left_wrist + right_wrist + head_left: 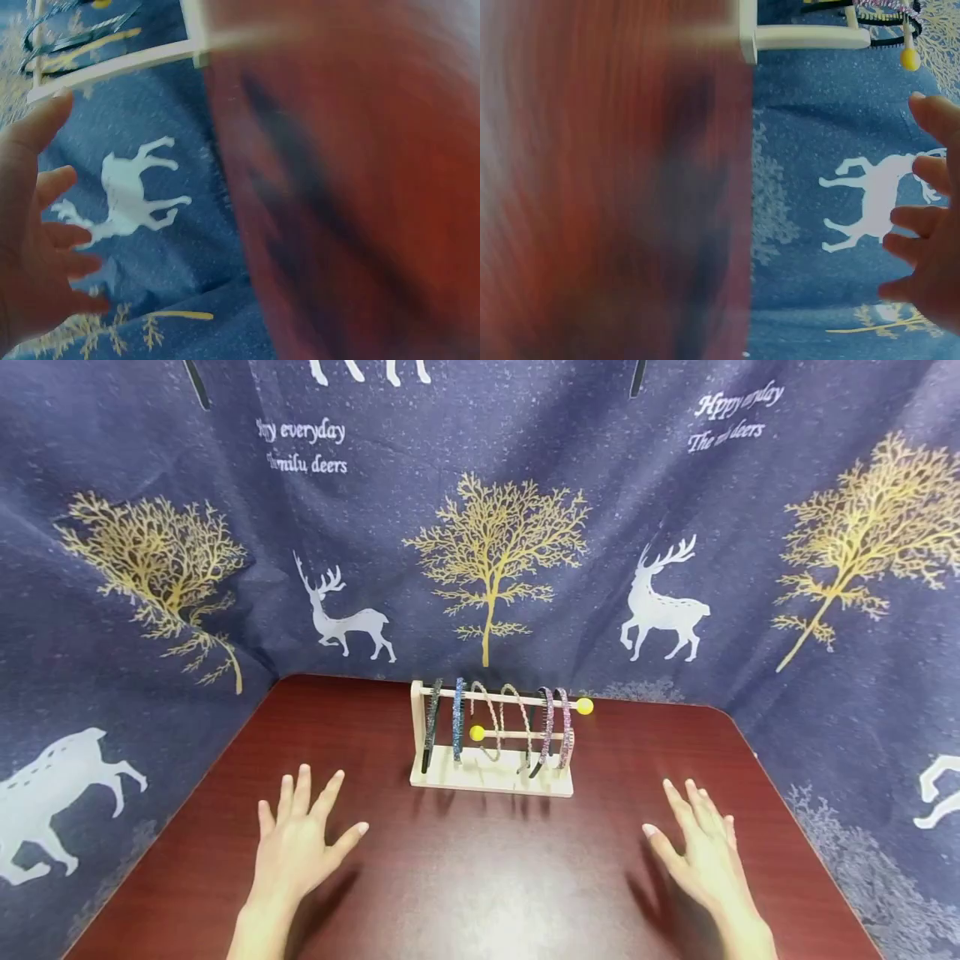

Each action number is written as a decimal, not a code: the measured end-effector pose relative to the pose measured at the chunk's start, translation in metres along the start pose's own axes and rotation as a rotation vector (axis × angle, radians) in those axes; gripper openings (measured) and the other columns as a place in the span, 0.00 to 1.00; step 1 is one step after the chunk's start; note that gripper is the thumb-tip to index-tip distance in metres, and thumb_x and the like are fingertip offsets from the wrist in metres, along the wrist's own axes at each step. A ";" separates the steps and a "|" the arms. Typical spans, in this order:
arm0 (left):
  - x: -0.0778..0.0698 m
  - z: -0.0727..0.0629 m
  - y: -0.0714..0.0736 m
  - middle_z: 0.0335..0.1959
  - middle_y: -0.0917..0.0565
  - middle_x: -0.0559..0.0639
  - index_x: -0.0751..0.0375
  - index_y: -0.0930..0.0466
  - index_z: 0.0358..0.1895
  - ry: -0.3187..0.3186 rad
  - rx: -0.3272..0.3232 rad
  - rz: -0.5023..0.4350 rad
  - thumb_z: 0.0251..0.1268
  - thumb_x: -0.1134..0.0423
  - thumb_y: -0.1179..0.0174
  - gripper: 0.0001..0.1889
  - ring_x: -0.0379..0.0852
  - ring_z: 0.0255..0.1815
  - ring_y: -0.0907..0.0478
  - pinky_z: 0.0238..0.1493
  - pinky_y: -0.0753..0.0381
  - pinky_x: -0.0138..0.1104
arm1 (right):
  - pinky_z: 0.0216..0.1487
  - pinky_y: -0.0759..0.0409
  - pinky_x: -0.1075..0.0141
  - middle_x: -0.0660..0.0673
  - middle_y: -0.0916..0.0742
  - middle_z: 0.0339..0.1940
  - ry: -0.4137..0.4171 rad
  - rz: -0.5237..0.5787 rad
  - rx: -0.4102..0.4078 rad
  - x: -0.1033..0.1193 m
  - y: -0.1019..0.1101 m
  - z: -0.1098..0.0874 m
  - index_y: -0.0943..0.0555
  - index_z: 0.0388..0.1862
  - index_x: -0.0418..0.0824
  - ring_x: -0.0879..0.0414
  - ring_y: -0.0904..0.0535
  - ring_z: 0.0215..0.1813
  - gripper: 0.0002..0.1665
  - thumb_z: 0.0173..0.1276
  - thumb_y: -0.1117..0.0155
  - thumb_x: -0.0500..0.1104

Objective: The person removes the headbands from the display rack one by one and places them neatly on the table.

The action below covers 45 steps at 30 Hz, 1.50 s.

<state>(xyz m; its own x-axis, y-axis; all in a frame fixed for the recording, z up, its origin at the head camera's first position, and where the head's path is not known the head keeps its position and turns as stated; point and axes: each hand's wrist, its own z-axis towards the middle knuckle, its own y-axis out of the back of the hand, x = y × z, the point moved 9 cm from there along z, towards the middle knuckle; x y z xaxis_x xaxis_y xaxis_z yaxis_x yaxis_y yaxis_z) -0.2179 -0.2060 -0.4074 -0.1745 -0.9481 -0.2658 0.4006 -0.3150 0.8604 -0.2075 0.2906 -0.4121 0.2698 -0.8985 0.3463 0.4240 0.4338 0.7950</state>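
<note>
A pale wooden rack [491, 783] stands at the back middle of the table, with two horizontal rods that end in yellow knobs. Several headbands hang on it: a black one [431, 727] at the left, a glittery blue one [457, 722], braided beige ones [491, 718] in the middle and pink-purple glittery ones [547, 727] at the right. To the left and in front of the rack, my left hand [296, 843] hovers with fingers spread, holding nothing. My right hand [701, 852] is likewise held over the table at the right, fingers extended, apart from the rack.
The dark red table [495, 868] reflects light near its front. Behind and beside it hangs a blue cloth [525, 427] printed with white deer and golden trees.
</note>
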 end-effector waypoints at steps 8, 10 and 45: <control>-0.004 0.014 -0.004 0.61 0.32 0.69 0.59 0.32 0.64 0.037 -0.010 -0.233 0.52 0.48 0.35 0.36 0.68 0.58 0.34 0.50 0.35 0.62 | 0.61 0.37 0.51 0.34 0.26 0.61 -0.080 0.235 -0.208 0.014 0.002 0.002 0.29 0.64 0.36 0.35 0.33 0.60 0.37 0.52 0.30 0.36; -0.005 0.018 -0.013 0.61 0.31 0.67 0.60 0.33 0.65 0.052 0.016 -0.295 0.54 0.48 0.35 0.36 0.66 0.59 0.34 0.51 0.34 0.60 | 0.61 0.36 0.65 0.36 0.23 0.58 -0.149 0.298 -0.239 0.015 -0.001 0.003 0.28 0.62 0.36 0.41 0.30 0.59 0.36 0.52 0.30 0.33; -0.017 0.043 -0.127 0.65 0.39 0.70 0.60 0.40 0.69 0.424 0.186 -1.116 0.44 0.70 0.29 0.44 0.66 0.64 0.40 0.62 0.41 0.53 | 0.54 0.27 0.66 0.26 0.24 0.54 -0.231 1.377 -0.247 0.057 -0.093 0.043 0.36 0.62 0.23 0.46 0.26 0.56 0.28 0.62 0.45 0.25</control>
<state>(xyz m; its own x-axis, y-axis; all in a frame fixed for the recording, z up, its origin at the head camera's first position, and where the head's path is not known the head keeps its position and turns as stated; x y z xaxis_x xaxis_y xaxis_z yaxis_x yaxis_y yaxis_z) -0.3046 -0.1481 -0.4934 -0.0189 -0.1081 -0.9940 0.0756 -0.9914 0.1064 -0.2686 0.1964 -0.4453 0.4503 0.2655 0.8525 0.0865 0.9373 -0.3376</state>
